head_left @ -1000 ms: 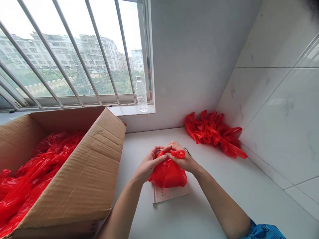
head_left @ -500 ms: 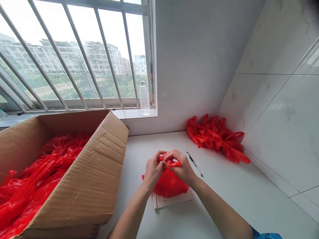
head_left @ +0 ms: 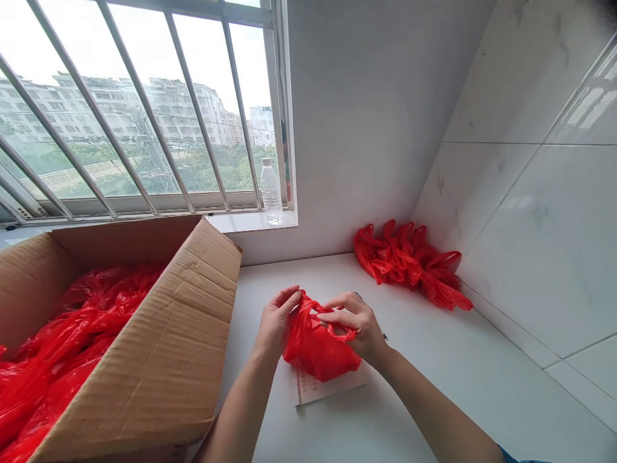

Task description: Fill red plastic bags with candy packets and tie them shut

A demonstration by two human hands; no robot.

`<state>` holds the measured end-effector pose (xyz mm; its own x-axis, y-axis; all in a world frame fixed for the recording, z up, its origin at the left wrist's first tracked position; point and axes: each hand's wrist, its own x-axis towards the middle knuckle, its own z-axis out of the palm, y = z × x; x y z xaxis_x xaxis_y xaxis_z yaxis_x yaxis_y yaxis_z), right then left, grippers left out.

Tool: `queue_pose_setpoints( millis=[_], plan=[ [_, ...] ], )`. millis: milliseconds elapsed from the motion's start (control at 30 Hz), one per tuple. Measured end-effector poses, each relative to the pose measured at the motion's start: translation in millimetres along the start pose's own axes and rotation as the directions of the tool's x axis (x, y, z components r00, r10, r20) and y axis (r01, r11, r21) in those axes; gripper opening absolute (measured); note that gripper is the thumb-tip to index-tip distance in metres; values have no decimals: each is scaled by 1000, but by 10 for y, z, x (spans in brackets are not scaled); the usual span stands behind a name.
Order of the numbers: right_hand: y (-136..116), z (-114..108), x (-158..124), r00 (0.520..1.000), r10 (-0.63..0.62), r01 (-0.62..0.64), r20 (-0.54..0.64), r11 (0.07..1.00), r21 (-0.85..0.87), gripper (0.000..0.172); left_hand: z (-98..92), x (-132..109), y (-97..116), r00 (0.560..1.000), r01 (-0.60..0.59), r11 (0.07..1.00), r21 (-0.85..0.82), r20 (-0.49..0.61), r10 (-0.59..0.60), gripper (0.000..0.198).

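Both of my hands hold a small red plastic bag over a white counter. My left hand grips the bag's left edge, fingers curled on the plastic. My right hand pinches a handle loop of the same bag. The bag hangs bunched above a paper card that lies flat on the counter. A pen is mostly hidden behind my right hand.
An open cardboard box full of red plastic bags stands at the left. A pile of tied red bags lies in the far right corner by the tiled wall. A clear water bottle stands on the barred window's sill.
My hands have drawn apart a little, pulling the bag's top open and stretching a handle loop. The camera view has shifted slightly.
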<state>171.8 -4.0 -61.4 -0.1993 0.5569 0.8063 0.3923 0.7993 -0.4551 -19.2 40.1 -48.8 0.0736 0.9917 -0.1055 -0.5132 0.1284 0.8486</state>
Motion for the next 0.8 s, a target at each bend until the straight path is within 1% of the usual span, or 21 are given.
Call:
queue_pose_setpoints(
  millis=[33,100,167,233,267,300,333,367,400,433,467,500,533,567,600,633,667,700,767,800],
  plan=[
    [-22,-25,-45,1000,-27,27,13,1000,-10,30,-49,50,-7,996,-66,998,10,-64,66,43],
    [-72,-81,-161,998,-26,26,61,1000,7,30,-157,147,-5,967,-176,983,51,-176,182,44],
    [-120,-137,-300,992,41,-48,115,998,52,26,-255,218,-8,940,-224,971,88,-243,239,46],
    [-148,-201,-435,973,164,-181,160,978,102,19,-322,247,-38,926,-236,964,123,-272,261,48],
    [-149,-241,-493,953,235,-262,192,956,132,15,-346,243,-64,924,-237,960,147,-272,270,49],
    [-141,-288,-543,923,304,-347,237,923,166,14,-368,227,-93,926,-234,958,166,-264,271,51],
    [-123,-343,-585,884,366,-431,290,878,207,16,-392,197,-121,933,-224,955,196,-242,268,54],
    [-95,-405,-621,845,417,-506,337,827,246,23,-423,154,-144,941,-208,945,252,-211,263,59],
    [-60,-471,-653,810,461,-565,364,779,272,30,-460,98,-159,950,-186,921,343,-175,257,65],
    [-21,-534,-682,784,504,-605,361,749,268,36,-504,31,-166,958,-163,869,467,-136,252,69],
    [18,-588,-710,769,544,-625,334,748,222,41,-550,-47,-166,964,-143,779,611,-94,250,70],
    [53,-626,-736,768,566,-621,299,772,132,44,-591,-132,-161,968,-128,645,753,-47,247,68],
    [79,-641,-758,777,563,-589,281,808,13,48,-619,-221,-155,971,-127,481,867,10,238,65],
    [95,-630,-773,790,537,-530,296,841,-109,55,-627,-308,-152,972,-149,316,937,80,221,61],
    [98,-593,-779,800,492,-449,344,871,-202,64,-611,-388,-153,968,-197,165,966,166,188,58],
    [91,-533,-773,801,437,-361,408,898,-253,74,-572,-455,-160,955,-264,41,964,256,147,55],
    [75,-457,-754,797,381,-285,468,921,-265,83,-513,-505,-173,934,-336,-48,941,339,109,53],
    [55,-372,-723,793,331,-229,511,940,-253,90,-442,-536,-189,907,-404,-104,909,413,81,53],
    [23,-213,-635,793,259,-179,551,964,-195,100,-300,-542,-221,855,-504,-152,850,516,55,53],
    [18,-153,-587,794,242,-183,558,970,-161,103,-248,-525,-231,838,-529,-162,833,543,53,50]
  ],
)
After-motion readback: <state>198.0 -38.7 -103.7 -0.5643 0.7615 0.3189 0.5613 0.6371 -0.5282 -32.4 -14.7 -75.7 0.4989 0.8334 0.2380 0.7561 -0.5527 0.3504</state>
